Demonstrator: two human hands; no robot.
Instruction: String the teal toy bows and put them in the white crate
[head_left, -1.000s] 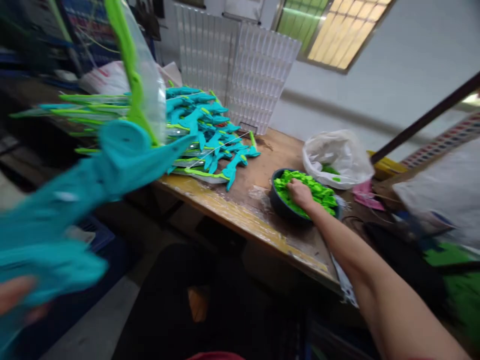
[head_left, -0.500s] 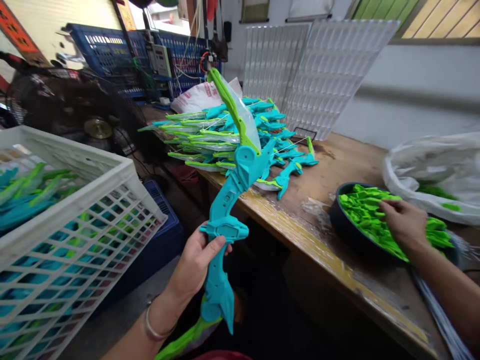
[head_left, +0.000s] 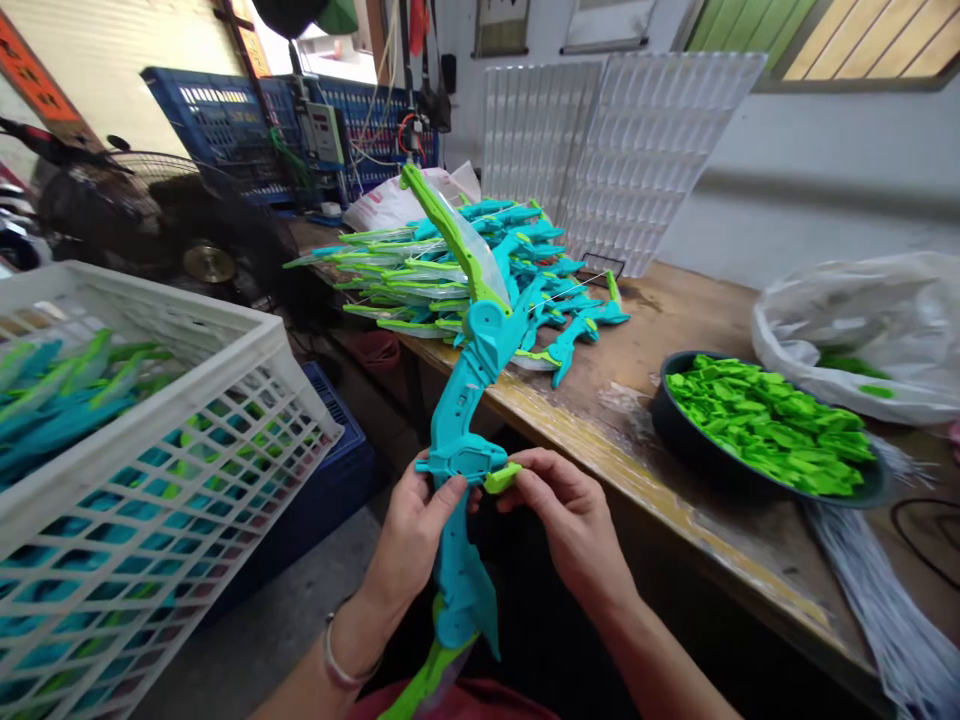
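- Gripping the bow upright, slightly tilted, by its middle in the left hand.
- Pinching a green piece between thumb and fingers of the right hand, against or just beside the bow's middle; cannot tell which.
- Facing piled bows on the bench, with a bowl of green pieces to the right.
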